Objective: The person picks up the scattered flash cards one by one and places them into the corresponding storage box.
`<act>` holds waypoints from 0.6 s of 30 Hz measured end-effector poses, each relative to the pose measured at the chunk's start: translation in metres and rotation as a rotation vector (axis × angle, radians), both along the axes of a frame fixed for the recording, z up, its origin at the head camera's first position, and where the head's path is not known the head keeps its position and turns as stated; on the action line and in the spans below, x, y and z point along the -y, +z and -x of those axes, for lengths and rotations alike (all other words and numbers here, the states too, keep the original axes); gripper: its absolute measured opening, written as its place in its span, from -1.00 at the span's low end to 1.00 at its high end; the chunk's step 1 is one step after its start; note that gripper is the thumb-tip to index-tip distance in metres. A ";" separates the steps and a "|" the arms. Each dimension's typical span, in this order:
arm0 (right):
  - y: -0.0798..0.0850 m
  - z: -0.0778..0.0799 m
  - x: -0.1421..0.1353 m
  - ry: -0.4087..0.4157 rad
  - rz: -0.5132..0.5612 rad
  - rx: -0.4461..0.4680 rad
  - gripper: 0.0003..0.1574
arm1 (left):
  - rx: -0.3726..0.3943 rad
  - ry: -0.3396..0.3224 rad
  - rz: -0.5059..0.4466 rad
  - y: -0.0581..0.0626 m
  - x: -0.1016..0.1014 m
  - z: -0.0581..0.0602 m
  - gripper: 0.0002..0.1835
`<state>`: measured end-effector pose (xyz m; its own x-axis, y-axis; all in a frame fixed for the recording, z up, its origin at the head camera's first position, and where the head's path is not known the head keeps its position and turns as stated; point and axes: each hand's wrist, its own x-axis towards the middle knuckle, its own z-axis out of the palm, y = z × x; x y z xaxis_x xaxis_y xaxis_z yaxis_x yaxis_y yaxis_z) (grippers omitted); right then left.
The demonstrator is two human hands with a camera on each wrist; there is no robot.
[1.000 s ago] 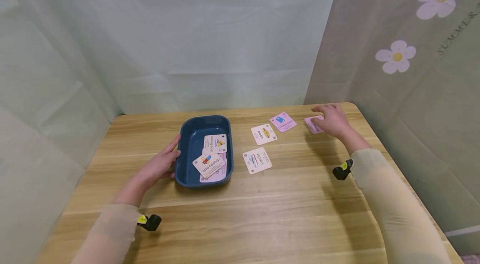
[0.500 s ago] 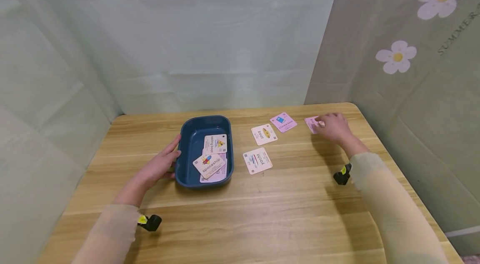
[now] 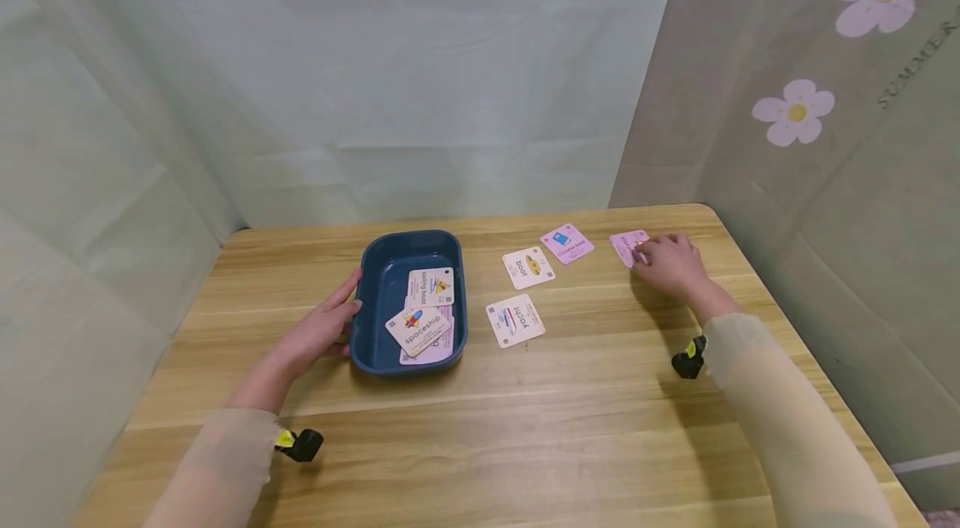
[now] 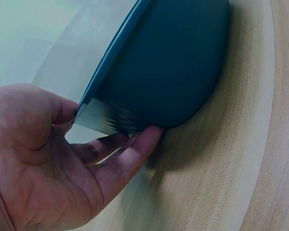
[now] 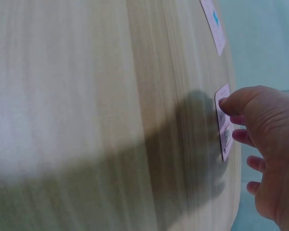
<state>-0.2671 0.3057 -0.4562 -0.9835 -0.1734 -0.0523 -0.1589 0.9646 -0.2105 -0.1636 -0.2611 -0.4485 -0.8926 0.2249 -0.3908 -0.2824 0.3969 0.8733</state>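
My left hand [image 3: 322,330] holds a dark blue rectangular tray [image 3: 358,345] by its left side. In the left wrist view, the fingers [image 4: 135,156] span the tray's outer wall between rim and base. Inside the tray lie picture cards, among them a sailing boat card [image 3: 431,288] and a spaceship card [image 3: 417,331]. At the far right, my right hand [image 3: 675,266] touches a pink card [image 3: 622,243] that lies on the table, partly covered by the fingers. The right wrist view has the thumb [image 5: 231,103] against the card's face, with the other fingers bent and spread.
Between tray and right hand, a boat card [image 3: 517,271], a yacht card [image 3: 510,311] and a pink Chinese book card [image 3: 566,251] lie face up on the wooden table [image 3: 480,445]. Pale cloth [image 3: 450,95] hangs behind it, flower-printed cloth [image 3: 840,261] at the right.
My right hand came down onto the pink card, then slid slightly right and nearer to me, uncovering more of its face. The left hand and the tray stayed still.
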 end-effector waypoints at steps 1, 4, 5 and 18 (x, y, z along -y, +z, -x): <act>-0.001 -0.001 0.000 0.002 0.001 -0.004 -0.41 | 0.000 0.000 0.001 0.000 0.000 0.000 -0.32; -0.002 -0.002 -0.001 0.007 0.002 -0.007 -0.40 | 0.001 -0.001 0.000 0.000 0.000 0.000 -0.32; -0.003 -0.002 -0.001 0.008 -0.002 -0.006 -0.40 | 0.001 -0.002 0.001 0.000 0.000 0.001 -0.32; -0.005 -0.007 0.000 0.012 -0.018 0.002 -0.36 | 0.001 -0.011 0.002 -0.001 0.000 0.000 -0.32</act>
